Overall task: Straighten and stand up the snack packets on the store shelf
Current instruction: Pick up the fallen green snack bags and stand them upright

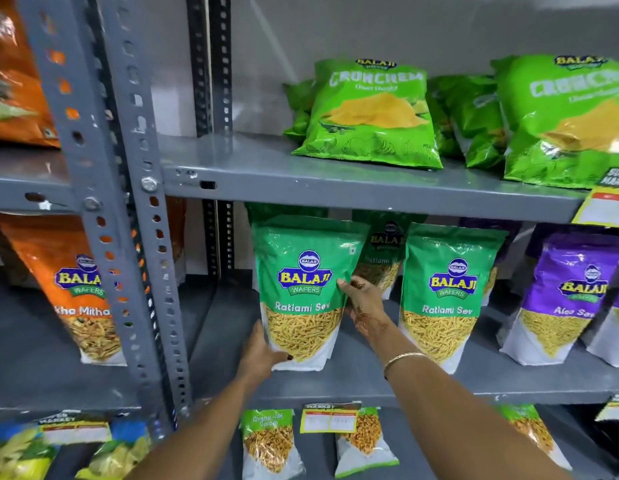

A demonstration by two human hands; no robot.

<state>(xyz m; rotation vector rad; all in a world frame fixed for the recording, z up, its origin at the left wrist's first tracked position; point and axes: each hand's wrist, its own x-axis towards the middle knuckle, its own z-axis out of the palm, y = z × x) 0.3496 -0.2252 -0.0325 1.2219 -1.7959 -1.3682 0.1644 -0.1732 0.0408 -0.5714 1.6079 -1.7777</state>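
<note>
A green Ratlami Sev packet (302, 289) stands upright on the middle grey shelf (353, 379), near its left end. My left hand (261, 355) grips its lower left corner. My right hand (365, 303) holds its right edge at mid height. A second Ratlami Sev packet (446, 292) stands upright just to the right, apart from my hands. Another green packet (384, 258) leans behind the two. Purple Aloo Sev packets (564, 296) stand at the far right of the same shelf.
Green Crunchem bags (370, 112) lie tilted on the upper shelf (252, 174). An orange packet (83, 292) stands in the left bay behind a slotted grey post (141, 237). Small packets (270, 445) and a yellow price tag (330, 419) sit below.
</note>
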